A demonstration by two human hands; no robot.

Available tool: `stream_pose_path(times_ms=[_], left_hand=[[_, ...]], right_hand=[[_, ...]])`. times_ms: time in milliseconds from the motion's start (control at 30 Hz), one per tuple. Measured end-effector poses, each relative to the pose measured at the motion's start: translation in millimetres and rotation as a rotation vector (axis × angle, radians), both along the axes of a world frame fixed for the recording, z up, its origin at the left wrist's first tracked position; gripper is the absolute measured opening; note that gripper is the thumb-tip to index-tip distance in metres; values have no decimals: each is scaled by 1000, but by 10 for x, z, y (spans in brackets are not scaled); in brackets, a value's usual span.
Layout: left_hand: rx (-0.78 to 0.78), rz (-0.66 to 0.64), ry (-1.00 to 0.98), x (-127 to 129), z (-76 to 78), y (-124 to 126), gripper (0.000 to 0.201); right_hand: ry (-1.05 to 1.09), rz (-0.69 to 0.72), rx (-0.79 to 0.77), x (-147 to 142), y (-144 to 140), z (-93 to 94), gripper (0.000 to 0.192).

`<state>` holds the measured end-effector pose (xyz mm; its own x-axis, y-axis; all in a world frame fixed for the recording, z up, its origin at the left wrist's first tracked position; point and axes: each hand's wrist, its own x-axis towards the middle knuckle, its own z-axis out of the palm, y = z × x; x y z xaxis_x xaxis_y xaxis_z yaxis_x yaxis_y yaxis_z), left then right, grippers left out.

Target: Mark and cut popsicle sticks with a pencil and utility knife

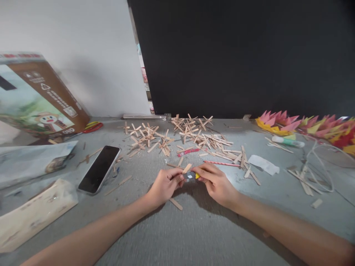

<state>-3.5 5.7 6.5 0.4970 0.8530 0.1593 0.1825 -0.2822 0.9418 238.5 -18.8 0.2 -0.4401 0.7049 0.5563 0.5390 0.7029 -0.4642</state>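
we take the phone [99,169] lying face up on the grey table [194,229] as our landmark. well to the right of the phone, our left hand [164,186] and right hand [215,181] meet over the table, both pinching one small grey object with a yellow tip [191,176]. it sits between the two sets of fingertips, the left thumb and forefinger closed on its left end, the right fingers closed on the yellow end. a short wooden stick [186,168] pokes up from the left fingers, so we judge it is being held steady against the small object while both hands work close together. what the object is we cannot tell; it is too small.

right of the phone and farther back lie the heaped stick crosses [194,135], kept within easy reach. a loose stick [175,204] lies just under the left wrist. far right of the phone sit paper flowers [280,123] and a glue tube [287,141].
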Motion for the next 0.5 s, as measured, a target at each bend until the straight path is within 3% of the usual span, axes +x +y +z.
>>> stream_pose_path(times_ms=[167,367,500], left_hand=[[61,-6,62,3,20,-18,26],[4,3,26,10,23,-3,34],[49,14,56,6,-12,-2,27]], right_hand=[[-28,-7,19,-4,-16,-2,54],[-9,9,-6,1,-1,10,55],[-24,1,9,1,-3,-6,56]])
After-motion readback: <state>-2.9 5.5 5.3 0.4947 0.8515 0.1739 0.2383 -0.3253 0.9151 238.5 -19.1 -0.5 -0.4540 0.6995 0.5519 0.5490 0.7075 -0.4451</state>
